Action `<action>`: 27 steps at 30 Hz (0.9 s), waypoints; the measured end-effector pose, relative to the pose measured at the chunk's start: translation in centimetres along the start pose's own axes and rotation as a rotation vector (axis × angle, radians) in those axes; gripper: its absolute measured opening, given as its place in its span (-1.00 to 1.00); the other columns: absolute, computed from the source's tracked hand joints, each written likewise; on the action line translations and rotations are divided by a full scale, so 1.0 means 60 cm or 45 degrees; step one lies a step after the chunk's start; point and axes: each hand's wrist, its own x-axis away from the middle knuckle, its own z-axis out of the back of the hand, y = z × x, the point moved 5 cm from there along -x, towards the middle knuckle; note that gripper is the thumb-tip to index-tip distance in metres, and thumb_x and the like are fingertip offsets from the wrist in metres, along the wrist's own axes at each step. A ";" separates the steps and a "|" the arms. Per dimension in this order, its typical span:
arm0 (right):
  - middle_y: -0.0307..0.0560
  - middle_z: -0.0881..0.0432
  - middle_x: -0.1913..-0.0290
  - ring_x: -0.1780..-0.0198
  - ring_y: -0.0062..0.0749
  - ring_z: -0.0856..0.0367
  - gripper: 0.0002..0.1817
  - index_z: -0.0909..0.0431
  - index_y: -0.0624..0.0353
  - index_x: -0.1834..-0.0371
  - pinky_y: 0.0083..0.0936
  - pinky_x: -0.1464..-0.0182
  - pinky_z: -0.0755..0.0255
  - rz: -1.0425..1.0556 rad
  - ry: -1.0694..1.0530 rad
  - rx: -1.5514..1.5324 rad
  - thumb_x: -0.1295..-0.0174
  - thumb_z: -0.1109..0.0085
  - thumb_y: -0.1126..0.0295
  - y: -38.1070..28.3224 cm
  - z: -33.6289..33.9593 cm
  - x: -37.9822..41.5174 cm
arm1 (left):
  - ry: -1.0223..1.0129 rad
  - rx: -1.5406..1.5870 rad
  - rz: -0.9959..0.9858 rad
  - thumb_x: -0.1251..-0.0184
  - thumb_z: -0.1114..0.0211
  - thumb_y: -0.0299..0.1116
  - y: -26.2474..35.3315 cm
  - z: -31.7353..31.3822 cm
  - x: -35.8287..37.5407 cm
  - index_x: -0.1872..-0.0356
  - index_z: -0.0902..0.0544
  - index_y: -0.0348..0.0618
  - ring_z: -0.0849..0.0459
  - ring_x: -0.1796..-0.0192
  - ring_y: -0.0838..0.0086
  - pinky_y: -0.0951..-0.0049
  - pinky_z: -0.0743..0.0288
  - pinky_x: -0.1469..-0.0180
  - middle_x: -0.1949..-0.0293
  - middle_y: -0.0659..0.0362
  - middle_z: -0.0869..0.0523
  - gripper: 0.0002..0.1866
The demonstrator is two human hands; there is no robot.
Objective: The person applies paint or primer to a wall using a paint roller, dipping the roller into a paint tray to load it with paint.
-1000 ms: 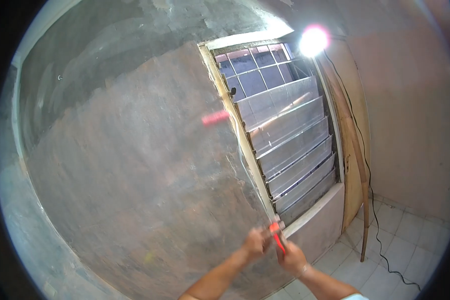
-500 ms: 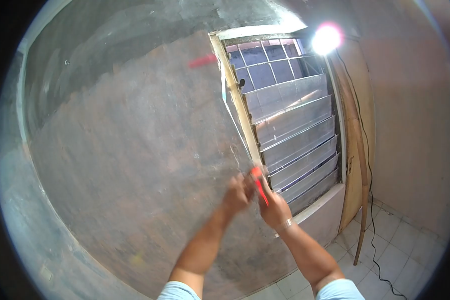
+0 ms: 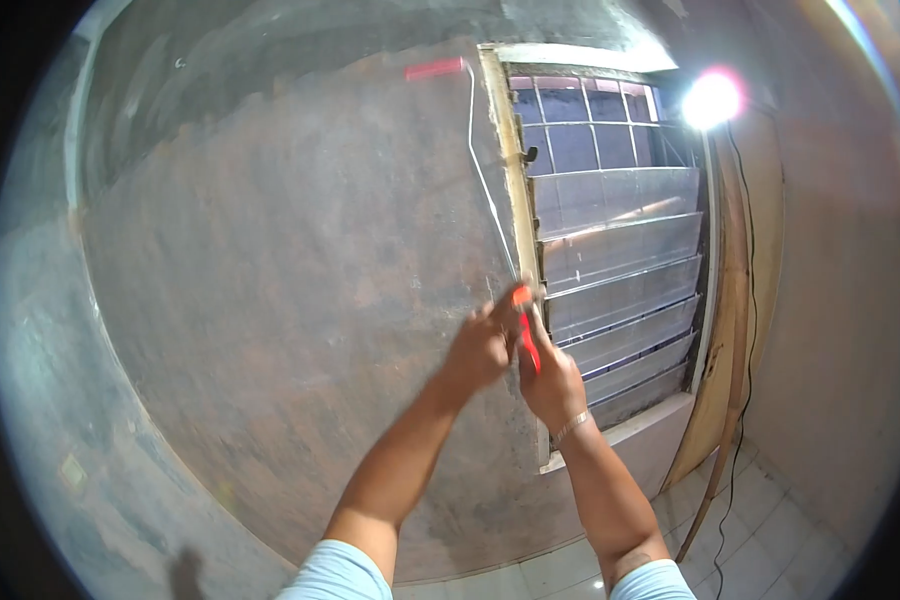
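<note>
A paint roller (image 3: 435, 69) with a red sleeve meets the upper part of the grey-brown wall (image 3: 290, 250), just left of the window frame. Its long bent metal rod runs down to a red-orange handle. Around the handle's upper end my left hand (image 3: 482, 348) is closed, its fingers slightly blurred. My right hand (image 3: 553, 385), with a band at the wrist, grips the lower part of the same handle. Both hands are in front of the window's left edge.
A louvred window (image 3: 620, 250) with glass slats and a grille is right of the roller. A bright lamp (image 3: 712, 99) hangs beside it, its black cable (image 3: 751, 300) trailing to the tiled floor. A wooden pole (image 3: 738, 330) leans in the corner.
The paint roller has moved higher on the wall, and both hands have risen with it. The view has shifted, so the window appears farther right.
</note>
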 end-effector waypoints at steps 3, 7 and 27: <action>0.38 -0.62 0.34 0.30 0.29 -0.61 -0.34 -0.15 0.14 -0.49 -0.01 0.31 -0.48 -0.002 -0.005 -0.022 -0.29 -0.08 0.46 -0.011 -0.021 -0.014 | 0.103 0.109 -0.034 -0.23 -0.13 -0.48 -0.020 0.010 0.002 -0.33 -0.46 0.16 -0.57 -0.15 0.15 0.18 -0.43 0.03 -0.40 0.20 -0.42 -0.42; 0.27 -0.62 0.29 0.27 0.24 -0.61 -0.39 -0.17 0.21 -0.46 0.00 0.28 -0.51 -0.216 -0.275 0.063 -0.32 -0.02 0.46 0.117 -0.059 0.272 | -0.299 -0.437 0.112 -0.22 -0.13 -0.40 -0.030 -0.182 0.296 -0.34 -0.45 0.19 -0.52 0.00 0.16 0.16 -0.36 0.01 -0.26 0.12 -0.54 -0.42; 0.20 -0.54 0.36 0.38 0.21 -0.58 -0.32 -0.11 -0.07 -0.53 0.00 0.36 -0.47 -0.082 -0.266 -0.044 -0.33 -0.07 0.37 0.053 -0.102 0.172 | -0.044 0.106 0.120 -0.22 -0.15 -0.52 -0.056 -0.050 0.214 -0.33 -0.43 0.05 -0.58 -0.03 0.03 0.08 -0.46 -0.01 -0.11 0.06 -0.63 -0.42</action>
